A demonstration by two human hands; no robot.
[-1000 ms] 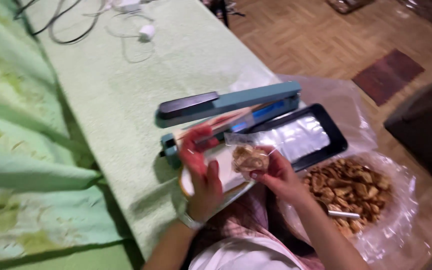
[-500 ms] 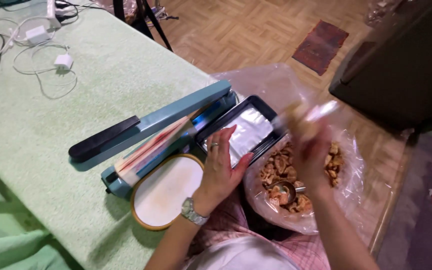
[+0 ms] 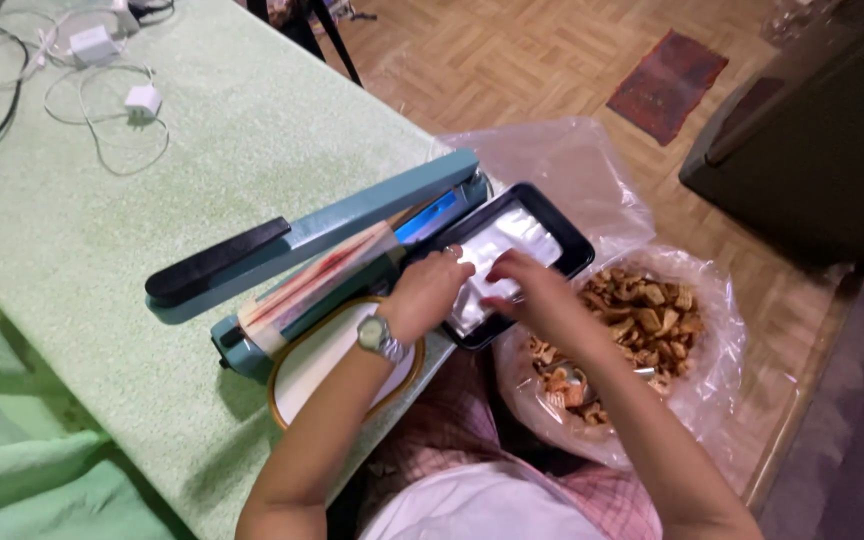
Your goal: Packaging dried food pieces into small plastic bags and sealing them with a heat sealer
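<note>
My left hand [image 3: 434,296], with a watch on its wrist, rests with curled fingers on a stack of small clear plastic bags [image 3: 512,240]. The bags lie in a black tray [image 3: 574,240] at the table's edge. My right hand [image 3: 530,290] is beside the left one, its fingertips pinching the top bag near the tray's front. A teal heat sealer [image 3: 352,222] with a black handle stands just left of the tray, its arm raised. In front of the sealer lies a round white plate with a wooden rim [image 3: 317,365], under my left forearm.
A large clear bag of brown snack pieces [image 3: 652,310] with a metal scoop [image 3: 574,385] in it sits open by my lap, right of the tray. The table has a green cloth [image 3: 202,130]. White chargers and cables [image 3: 112,70] lie at the far left. A dark cabinet [image 3: 812,140] stands at right.
One second ago both hands held a small filled bag over the plate. My right hand then swung out over the snack bag. Now both hands are down on the clear bags in the tray.
</note>
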